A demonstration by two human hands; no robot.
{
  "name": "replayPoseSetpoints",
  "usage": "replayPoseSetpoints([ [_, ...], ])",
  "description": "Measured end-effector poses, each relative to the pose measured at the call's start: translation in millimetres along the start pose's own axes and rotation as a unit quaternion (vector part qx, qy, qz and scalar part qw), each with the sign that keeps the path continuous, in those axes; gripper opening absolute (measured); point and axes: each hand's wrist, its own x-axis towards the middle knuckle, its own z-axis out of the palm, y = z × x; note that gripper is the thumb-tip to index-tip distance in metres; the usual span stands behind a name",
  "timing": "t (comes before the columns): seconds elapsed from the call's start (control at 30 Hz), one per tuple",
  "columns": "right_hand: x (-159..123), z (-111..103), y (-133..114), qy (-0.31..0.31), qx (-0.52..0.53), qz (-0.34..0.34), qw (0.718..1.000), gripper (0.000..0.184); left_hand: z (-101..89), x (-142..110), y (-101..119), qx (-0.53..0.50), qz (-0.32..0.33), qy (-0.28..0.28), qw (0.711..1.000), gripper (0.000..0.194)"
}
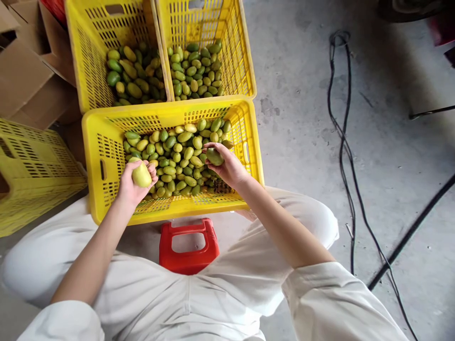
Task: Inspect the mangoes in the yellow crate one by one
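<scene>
In my left hand (pixel 137 182), the fingers are wrapped round a pale yellow-green oval fruit (pixel 141 175), held over the left side of the near yellow crate (pixel 170 210). My right hand (pixel 228 166) grips a darker green oval fruit (pixel 215 157) between thumb and fingers, over the crate's right half. Beneath both hands lies a layer of smooth oval fruits (pixel 177 156) in greens and yellows; their exact kind is unclear. Part of this layer is hidden by my hands.
Two more yellow crates, a left one (pixel 78 61) and a right one (pixel 245 52), hold similar fruits behind. Another yellow crate (pixel 35 163) and cardboard boxes (pixel 26 78) stand left. A red plastic stool (pixel 188 265) sits between my legs. Black cables (pixel 341 137) run along the right floor.
</scene>
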Motion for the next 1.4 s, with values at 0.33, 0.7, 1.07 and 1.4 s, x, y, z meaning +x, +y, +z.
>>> replayPoseSetpoints([
  [0.33,1,-2,2,-0.003,-0.033,0.034,0.999,0.047,10.1,-6,7,-0.008,-0.039,-0.015,0.999,0.034],
  [0.7,1,0,0,-0.023,0.025,0.004,0.999,0.049,2.1,-3,1,-0.027,-0.030,-0.020,0.999,0.029],
  [1.07,3,-3,4,-0.078,0.093,-0.030,0.992,0.044,-3.2,-1,-7,0.015,-0.033,-0.050,0.998,0.025],
  [1.4,2,-5,3,-0.042,0.112,-0.005,0.993,0.044,-5.1,1,-8,0.048,-0.006,-0.091,0.995,0.035],
])
